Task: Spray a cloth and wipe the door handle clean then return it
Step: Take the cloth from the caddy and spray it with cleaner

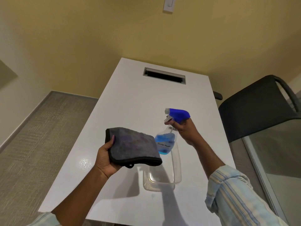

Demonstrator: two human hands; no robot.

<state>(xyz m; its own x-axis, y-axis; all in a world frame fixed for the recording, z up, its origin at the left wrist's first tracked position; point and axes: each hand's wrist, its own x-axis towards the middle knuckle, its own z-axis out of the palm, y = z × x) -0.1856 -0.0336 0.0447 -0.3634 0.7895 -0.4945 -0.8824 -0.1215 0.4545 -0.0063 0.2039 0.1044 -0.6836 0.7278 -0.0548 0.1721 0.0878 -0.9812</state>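
Note:
My left hand (105, 158) holds a folded grey cloth (132, 145) with a black hem, flat above the white table (127, 101). My right hand (185, 129) grips the neck of a clear spray bottle (166, 142) with a blue trigger head and some blue liquid. A finger rests on the trigger. The nozzle points left, above and beyond the cloth's right edge. No door handle is in view.
A clear plastic tray (160, 181) lies on the table below the bottle. A cable slot (164, 76) is set in the table's far end. A dark chair (260, 108) and a glass panel (276, 160) stand at the right. Carpet lies to the left.

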